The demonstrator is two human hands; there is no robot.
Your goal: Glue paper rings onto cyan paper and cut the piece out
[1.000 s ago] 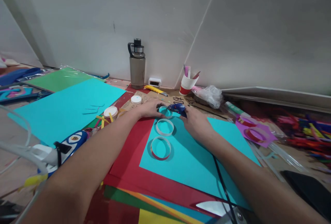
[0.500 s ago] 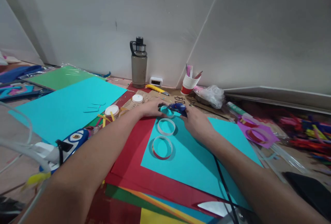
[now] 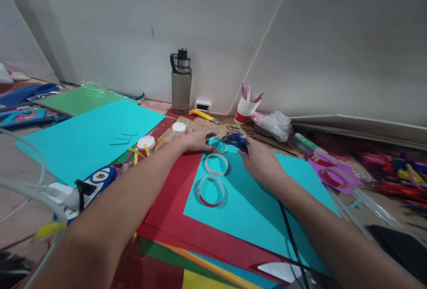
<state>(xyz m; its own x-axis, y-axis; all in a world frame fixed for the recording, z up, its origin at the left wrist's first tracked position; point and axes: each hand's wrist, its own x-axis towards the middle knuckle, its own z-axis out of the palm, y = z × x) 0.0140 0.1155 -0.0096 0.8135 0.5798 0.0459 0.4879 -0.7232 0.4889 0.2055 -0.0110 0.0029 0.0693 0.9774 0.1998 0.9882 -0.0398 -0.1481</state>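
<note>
My right hand [image 3: 258, 158] is closed round a dark blue glue gun [image 3: 236, 138], whose black cord runs down past my forearm. Its tip points left, over the farthest of three paper rings. That far ring [image 3: 223, 151] stands at the fingertips of my left hand [image 3: 199, 140], which pinch its left side. Nearer to me, the middle ring [image 3: 226, 170] and the near ring [image 3: 212, 206], with red on its outside, rest on a turquoise sheet [image 3: 253, 204]. Under this sheet lies a red sheet [image 3: 173, 211]. The nozzle's exact contact point is too small to make out.
At the back stand a water bottle [image 3: 182, 91], a white timer [image 3: 203, 106], a paper cup [image 3: 245, 110] with pens and a yellow cutter [image 3: 203, 116]. Left lie another turquoise sheet [image 3: 83, 142] and a power strip [image 3: 90, 186]. Scissors [image 3: 280, 272] lie at the front, pipe cleaners [image 3: 405, 182] at right.
My right hand and the glue gun have moved slightly right, away from the left hand. The whole view has shifted a little. The left hand stays at the far ring.
</note>
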